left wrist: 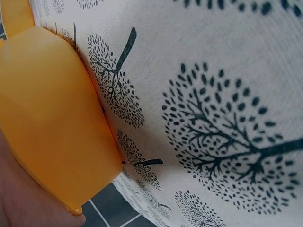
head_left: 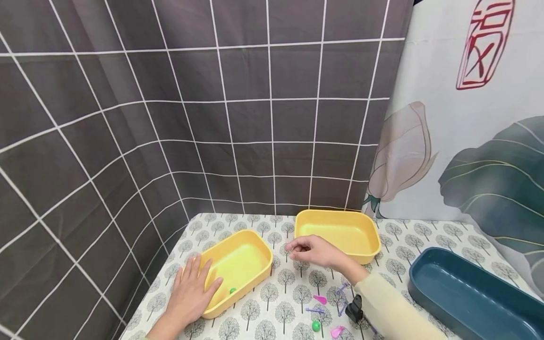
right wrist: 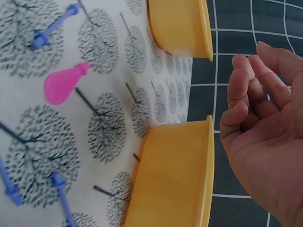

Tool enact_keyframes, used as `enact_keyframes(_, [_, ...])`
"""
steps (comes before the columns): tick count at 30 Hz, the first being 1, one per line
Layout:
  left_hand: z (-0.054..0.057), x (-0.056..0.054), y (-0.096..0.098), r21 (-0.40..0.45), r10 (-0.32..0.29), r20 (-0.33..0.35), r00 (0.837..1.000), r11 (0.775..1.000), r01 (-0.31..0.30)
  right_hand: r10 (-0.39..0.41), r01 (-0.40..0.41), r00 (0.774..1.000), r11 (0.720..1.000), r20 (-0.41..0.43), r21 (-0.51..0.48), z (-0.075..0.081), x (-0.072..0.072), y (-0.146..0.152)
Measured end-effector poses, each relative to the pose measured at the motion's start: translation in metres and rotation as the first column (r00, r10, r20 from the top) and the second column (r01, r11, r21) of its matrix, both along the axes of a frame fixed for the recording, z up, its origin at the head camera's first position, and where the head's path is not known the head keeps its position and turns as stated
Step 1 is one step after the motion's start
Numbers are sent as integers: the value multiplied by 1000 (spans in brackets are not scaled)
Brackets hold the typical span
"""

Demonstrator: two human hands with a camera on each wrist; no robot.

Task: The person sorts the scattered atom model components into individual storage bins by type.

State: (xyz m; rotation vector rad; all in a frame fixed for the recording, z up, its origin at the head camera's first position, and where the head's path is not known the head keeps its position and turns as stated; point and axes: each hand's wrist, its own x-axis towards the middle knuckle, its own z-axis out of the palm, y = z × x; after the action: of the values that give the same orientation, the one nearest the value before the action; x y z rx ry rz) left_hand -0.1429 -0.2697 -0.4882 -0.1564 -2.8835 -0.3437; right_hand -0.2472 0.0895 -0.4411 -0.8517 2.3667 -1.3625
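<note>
My left hand (head_left: 189,288) lies with spread, straight fingers over the near-left rim of a yellow bin (head_left: 259,271). That bin's outer wall (left wrist: 52,118) fills the left side of the left wrist view. A small green ball (head_left: 233,290) sits inside. Raised between this bin and a second yellow bin (head_left: 369,252), my right hand (head_left: 316,251) has loosely bent fingers. In the right wrist view nothing shows between the fingers (right wrist: 241,78) and thumb. Below it on the cloth lie a pink pear-shaped piece (right wrist: 64,85) and blue-purple sticks (right wrist: 56,26) with knobbed ends.
Another pink piece (head_left: 337,331) and a green ball (head_left: 316,326) lie near the table's front. A dark blue bin (head_left: 467,274) stands at the right. The tree-print cloth (head_left: 267,326) covers the table, with a grid-pattern curtain (head_left: 250,160) behind and at left.
</note>
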Motion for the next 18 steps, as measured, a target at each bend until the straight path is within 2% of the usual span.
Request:
enact_keyframes(6, [0, 2, 0, 10, -2, -5, 1000, 1000, 2, 25, -25, 1000, 1000, -9, 16, -4, 11, 13])
enact_keyframes(13, [0, 2, -1, 3, -4, -9, 1000, 1000, 4, 72, -72, 997, 997, 26, -30, -9, 29, 28])
enact_keyframes(18, [0, 1, -2, 1, -4, -16, 1000, 1000, 4, 53, -53, 999, 999, 7, 8, -9, 38, 36])
